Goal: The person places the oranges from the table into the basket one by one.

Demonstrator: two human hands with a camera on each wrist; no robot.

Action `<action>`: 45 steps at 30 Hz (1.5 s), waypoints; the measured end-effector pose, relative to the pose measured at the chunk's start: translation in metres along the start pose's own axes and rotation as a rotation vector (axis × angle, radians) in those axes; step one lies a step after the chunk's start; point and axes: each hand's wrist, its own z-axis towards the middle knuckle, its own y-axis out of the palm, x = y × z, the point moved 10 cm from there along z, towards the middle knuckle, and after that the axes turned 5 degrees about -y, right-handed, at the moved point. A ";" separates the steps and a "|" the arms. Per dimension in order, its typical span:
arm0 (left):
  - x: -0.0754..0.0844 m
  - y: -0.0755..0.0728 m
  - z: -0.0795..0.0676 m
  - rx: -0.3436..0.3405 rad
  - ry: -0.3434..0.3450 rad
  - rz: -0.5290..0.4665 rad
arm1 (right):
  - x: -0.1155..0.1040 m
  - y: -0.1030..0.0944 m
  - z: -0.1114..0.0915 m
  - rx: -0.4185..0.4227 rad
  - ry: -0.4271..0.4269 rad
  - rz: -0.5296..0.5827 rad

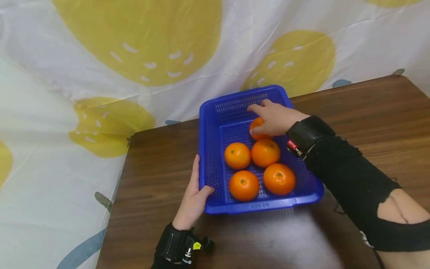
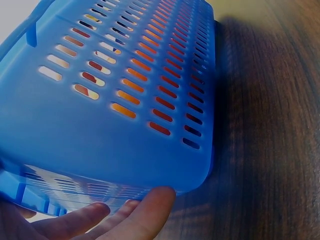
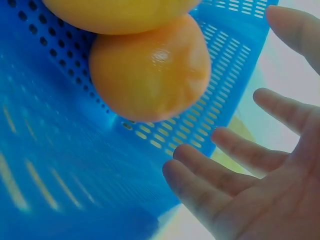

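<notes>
A blue perforated plastic basket holds several oranges. My left hand grips its left side, with the thumb over the rim and the other fingers along the outer wall. In the left wrist view, fingertips lie against the basket's outside. Reaching in over the far right part, my right hand is above an orange and partly covers it in the head view. The right wrist view shows its fingers spread, with a gap between them and an orange. More oranges, such as one at front left, sit on the basket's bottom.
The basket stands on a dark wood-grain table. Behind the table hangs a white cloth with large yellow lemon prints, close to the basket's far side. A black band wraps the right wrist.
</notes>
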 end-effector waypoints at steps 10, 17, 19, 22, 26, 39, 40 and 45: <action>-0.001 -0.006 0.003 0.007 0.014 0.015 | -0.014 -0.019 -0.018 0.047 -0.020 -0.026; -0.004 -0.010 0.005 0.004 -0.006 0.016 | -0.010 -0.023 -0.022 0.045 -0.001 -0.002; -0.004 -0.010 0.006 0.003 -0.005 0.016 | -0.008 -0.025 -0.023 0.049 -0.001 -0.002; -0.004 -0.012 0.006 0.006 -0.003 0.017 | -0.007 -0.029 -0.026 0.058 -0.008 -0.014; -0.004 -0.013 0.008 0.004 0.001 0.021 | -0.004 -0.035 -0.035 0.074 -0.006 -0.031; -0.005 -0.016 0.011 -0.002 0.004 0.019 | 0.011 -0.045 -0.078 0.090 0.047 -0.077; -0.005 -0.017 0.011 -0.001 0.006 0.020 | 0.011 -0.045 -0.081 0.095 0.046 -0.076; -0.005 -0.020 0.011 0.006 0.000 0.030 | 0.015 -0.043 -0.096 0.116 0.051 -0.067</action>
